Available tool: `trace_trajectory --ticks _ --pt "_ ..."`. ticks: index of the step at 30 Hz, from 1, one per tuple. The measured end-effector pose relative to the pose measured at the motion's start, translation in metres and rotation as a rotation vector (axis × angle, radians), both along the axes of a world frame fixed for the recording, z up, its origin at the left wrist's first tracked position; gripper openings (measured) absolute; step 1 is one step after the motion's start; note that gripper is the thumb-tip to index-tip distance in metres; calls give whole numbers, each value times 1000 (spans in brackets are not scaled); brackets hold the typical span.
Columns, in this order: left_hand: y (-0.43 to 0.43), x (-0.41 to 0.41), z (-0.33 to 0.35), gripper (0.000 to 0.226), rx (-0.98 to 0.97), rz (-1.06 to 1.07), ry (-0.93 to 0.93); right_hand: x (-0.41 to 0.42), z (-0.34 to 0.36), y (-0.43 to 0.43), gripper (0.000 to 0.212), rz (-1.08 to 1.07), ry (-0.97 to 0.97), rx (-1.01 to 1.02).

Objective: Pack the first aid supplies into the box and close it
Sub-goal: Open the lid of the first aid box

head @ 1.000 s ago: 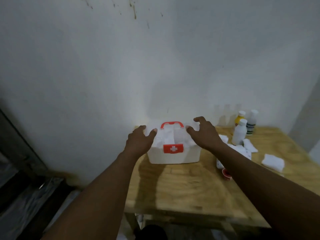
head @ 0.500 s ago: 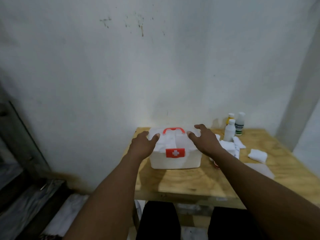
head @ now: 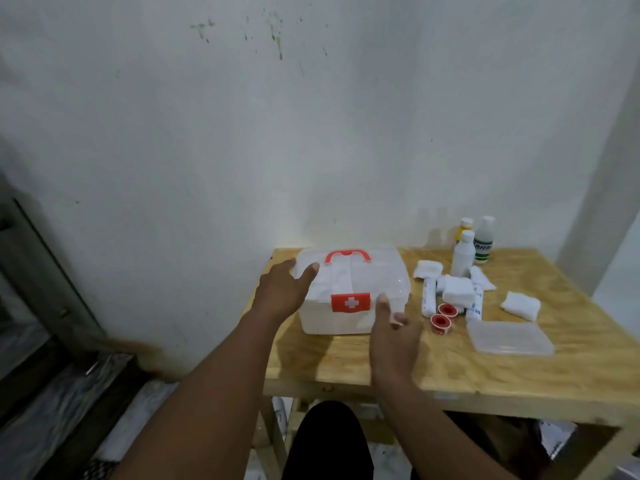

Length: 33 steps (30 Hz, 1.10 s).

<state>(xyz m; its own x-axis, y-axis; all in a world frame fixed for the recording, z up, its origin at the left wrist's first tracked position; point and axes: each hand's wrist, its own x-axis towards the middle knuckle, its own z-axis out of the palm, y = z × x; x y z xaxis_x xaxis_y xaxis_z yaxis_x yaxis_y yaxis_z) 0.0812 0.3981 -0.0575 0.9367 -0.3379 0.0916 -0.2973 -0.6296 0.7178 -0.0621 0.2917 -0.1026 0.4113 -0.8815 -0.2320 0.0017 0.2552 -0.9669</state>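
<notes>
Right now the left hand [head: 282, 289] lies spread and flat against the left end of the box [head: 353, 292], fingers on its translucent lid, steadying it rather than gripping, while the right hand [head: 393, 336] hovers loose and open just in front of the box's near right corner, holding nothing; whether its forefinger touches the wall I cannot tell. The box sits at the back left of the wooden surface [head: 450, 372], close to the wall, its lid down and the red clasp [head: 350, 302] with a white cross at the front, the red handle [head: 347, 258] folded across the top. It looks like thin, stiff plastic, light and probably smooth enough to slide on the wood, so one hand bracing an end while the other works the clasp seems sensible; for carrying, the handle is the obvious hold. To its right, still unpacked, lie soft white gauze pads [head: 458, 292] and rolled bandages [head: 428, 296], which should squash harmlessly and can be pinched anywhere, two small red-cored tape rolls [head: 440, 323] that may roll if nudged, and three plastic bottles [head: 463, 254] standing near the wall, heavier if filled and best taken round the body, upright. A shallow clear tray [head: 509, 337] rests near the front right, rigid but flimsy, likely best lifted by two opposite edges.
</notes>
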Motion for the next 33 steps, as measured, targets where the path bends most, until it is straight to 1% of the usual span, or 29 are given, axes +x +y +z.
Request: trace_trajectory --ticks 2,3,4,6,8,9,12,13,15,18,20,21,23,27,30,33 --pt "1 -1 0 90 7 -6 1 8 3 15 51 78 -45 169" --pt "1 -2 0 92 4 -10 2 11 9 20 46 91 -72 229" --pt "1 -2 0 95 5 -11 3 14 15 22 39 92 -88 277" --pt "2 -2 1 96 21 -12 14 15 22 24 37 105 -93 323" --pt "1 -1 2 86 29 -13 8 13 21 22 42 121 -89 311" --pt "1 0 3 85 30 -13 5 13 21 21 43 128 -92 292" --pt "1 2 0 91 23 -17 6 12 25 18 26 141 -141 238" --pt "1 3 0 92 18 -20 10 12 29 18 24 140 -159 239" --pt "0 2 -1 90 50 -29 3 11 32 19 27 154 -136 215" --pt "-1 -2 -4 77 113 -70 -105 7 34 17 29 221 -56 91" --pt "2 -4 -7 69 72 -109 -188 2 42 9 27 276 -32 30" --pt "4 -6 -6 70 46 -136 -218 1 49 4 27 314 -28 4" --pt "10 -3 -4 80 30 -156 -262 -1 67 -7 26 390 -25 -32" --pt "16 -1 11 97 -20 -137 -297 3 109 -25 26 500 -34 -16" --pt "15 2 25 96 -108 -123 -308 10 133 -38 28 566 -38 -7" --pt "10 13 38 85 -176 -90 -317 21 151 -50 28 651 -28 -35"
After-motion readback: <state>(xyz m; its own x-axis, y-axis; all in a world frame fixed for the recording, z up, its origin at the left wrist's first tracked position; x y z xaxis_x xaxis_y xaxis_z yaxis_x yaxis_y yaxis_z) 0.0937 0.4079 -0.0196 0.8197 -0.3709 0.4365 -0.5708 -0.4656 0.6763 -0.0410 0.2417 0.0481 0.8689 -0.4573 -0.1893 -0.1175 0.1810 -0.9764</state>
